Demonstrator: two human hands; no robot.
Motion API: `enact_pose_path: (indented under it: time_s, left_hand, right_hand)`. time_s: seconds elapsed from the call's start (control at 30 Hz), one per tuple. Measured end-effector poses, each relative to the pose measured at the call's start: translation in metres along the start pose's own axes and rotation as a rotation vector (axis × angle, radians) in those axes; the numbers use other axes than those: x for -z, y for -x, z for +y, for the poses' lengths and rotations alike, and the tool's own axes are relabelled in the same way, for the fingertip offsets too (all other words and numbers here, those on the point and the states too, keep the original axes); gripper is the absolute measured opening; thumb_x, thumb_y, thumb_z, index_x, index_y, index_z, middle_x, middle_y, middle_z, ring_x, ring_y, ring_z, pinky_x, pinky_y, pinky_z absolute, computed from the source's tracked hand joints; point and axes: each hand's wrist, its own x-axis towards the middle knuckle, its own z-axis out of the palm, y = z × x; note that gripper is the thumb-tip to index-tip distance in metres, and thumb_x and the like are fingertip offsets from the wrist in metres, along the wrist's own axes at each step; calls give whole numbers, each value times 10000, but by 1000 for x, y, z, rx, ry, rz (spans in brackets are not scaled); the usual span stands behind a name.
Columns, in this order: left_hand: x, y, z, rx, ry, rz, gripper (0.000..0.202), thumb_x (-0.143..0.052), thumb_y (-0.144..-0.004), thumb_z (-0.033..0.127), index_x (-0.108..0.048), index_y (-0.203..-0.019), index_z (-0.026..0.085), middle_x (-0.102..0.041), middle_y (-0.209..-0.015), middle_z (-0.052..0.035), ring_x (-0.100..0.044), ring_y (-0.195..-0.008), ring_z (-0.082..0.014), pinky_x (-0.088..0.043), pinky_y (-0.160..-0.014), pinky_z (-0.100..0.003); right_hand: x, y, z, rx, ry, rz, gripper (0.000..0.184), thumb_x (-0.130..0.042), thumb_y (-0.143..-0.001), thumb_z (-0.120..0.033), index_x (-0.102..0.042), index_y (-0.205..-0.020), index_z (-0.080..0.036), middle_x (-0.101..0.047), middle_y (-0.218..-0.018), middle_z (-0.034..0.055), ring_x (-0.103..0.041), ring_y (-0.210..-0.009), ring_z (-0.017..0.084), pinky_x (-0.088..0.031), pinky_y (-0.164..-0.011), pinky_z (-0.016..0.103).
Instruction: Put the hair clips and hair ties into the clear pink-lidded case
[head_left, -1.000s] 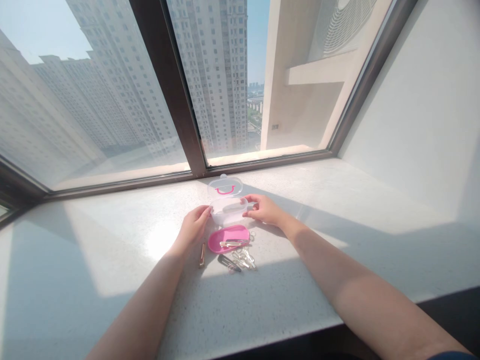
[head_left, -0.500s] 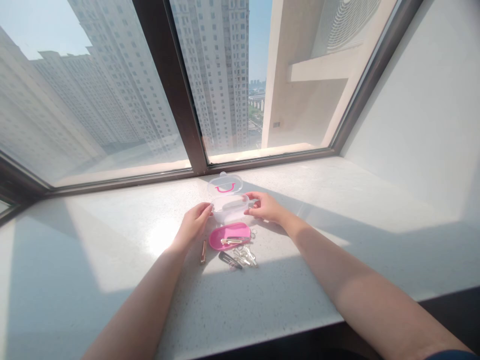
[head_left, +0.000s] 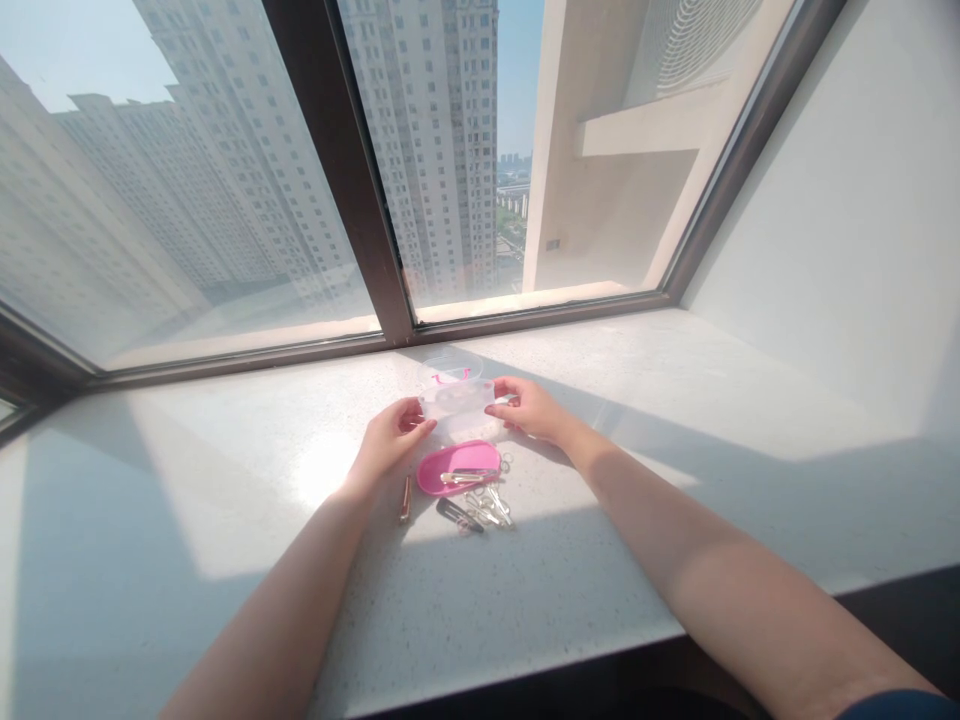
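Observation:
Between my two hands is a clear plastic box (head_left: 459, 408), its lid with a pink handle (head_left: 451, 376) opened out on the far side. My left hand (head_left: 394, 432) grips the box's left end, thumb in front and fingers behind. At the right end, my right hand (head_left: 523, 408) pinches the box between thumb and fingers. Just nearer to me lies a pink oval tray (head_left: 442, 478) with a metal hair clip (head_left: 469, 477) on it. Several silvery clips (head_left: 491, 507) and dark snap clips (head_left: 459, 515) lie in front of the tray. A brownish clip (head_left: 406, 499) sits to its left.
Everything rests on a pale speckled windowsill (head_left: 480, 610), sunlit in patches. A dark window frame (head_left: 390, 290) runs along the back, and a white wall (head_left: 840, 250) rises at the right. The sill's front edge (head_left: 555, 670) borders a dark area below.
The clear box has tilted, and its lid looks flatter behind it. My left thumb has come round to the front of the box. The tray and clips have stayed put.

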Motion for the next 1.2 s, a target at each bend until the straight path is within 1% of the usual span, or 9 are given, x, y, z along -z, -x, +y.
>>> enact_pose_path:
  time_s: [0.1,0.27,0.43,0.6,0.87,0.97,1.07,1.13,1.2]
  left_hand:
    - [-2,0,2,19,-57,27,367,-631,-797,402,-661,-1066,155,-715,-1026,-107,-667,-922,-254,-513,-836,-380]
    - [-7,-2,2,3,-86,21,416,-552,-860,427,-647,-1142,137,-713,-1079,-110,-664,-968,-248,-503,-876,-374]
    - [-11,-5,0,17,-131,88,449,-555,-866,438,-639,-1175,123,-712,-1089,-123,-663,-986,-264,-506,-869,-365]
    - [-10,-4,-1,17,-142,82,441,-554,-870,433,-644,-1172,124,-714,-1091,-125,-664,-991,-268,-509,-862,-362]
    - [-11,-7,-1,-22,-198,99,419,-509,-889,445,-679,-1127,144,-732,-1036,-103,-668,-949,-263,-499,-837,-347]
    - [-6,-6,1,-7,-215,118,441,-499,-892,434,-653,-1182,140,-724,-1054,-105,-663,-940,-252,-493,-844,-348]
    - [5,-4,3,24,-225,162,459,-489,-896,438,-634,-1202,129,-709,-1085,-116,-652,-945,-244,-490,-840,-348]
    - [14,-2,5,20,-230,184,424,-486,-897,440,-659,-1136,135,-708,-1066,-111,-644,-945,-238,-485,-832,-344]
    - [21,2,9,0,-255,187,355,-494,-895,430,-689,-997,152,-714,-978,-93,-640,-887,-228,-482,-780,-333]
  right_hand:
    - [0,0,0,7,29,-2,328,-675,-825,-295,-620,-1134,-197,-659,-1091,93,-586,-544,89,-493,-490,235]
    - [-2,-1,-2,30,69,11,315,-595,-893,-336,-644,-1172,-197,-665,-1079,109,-580,-524,96,-491,-506,261]
    - [-4,-2,-2,-5,78,50,315,-596,-891,-338,-662,-1166,-197,-664,-1110,119,-573,-510,103,-495,-515,289]
    - [-5,-2,-2,-12,71,62,326,-598,-885,-341,-666,-1162,-184,-653,-1169,131,-571,-504,93,-499,-512,283]
    - [-5,0,-4,-24,93,71,348,-618,-868,-359,-664,-1157,-172,-680,-1117,124,-585,-498,100,-499,-494,272]
    - [-4,0,-3,-55,118,76,402,-622,-860,-387,-628,-1203,-177,-644,-1181,138,-603,-518,112,-491,-489,279]
    - [-3,1,-4,-48,164,154,449,-621,-848,-399,-586,-1236,-175,-622,-1206,135,-598,-537,116,-480,-494,283]
    - [-3,2,-6,10,210,238,439,-627,-832,-381,-588,-1212,-166,-636,-1154,116,-565,-545,108,-480,-527,286]
    - [-3,3,-11,78,246,328,397,-631,-813,-355,-605,-1158,-158,-651,-1069,91,-514,-545,101,-470,-552,285]
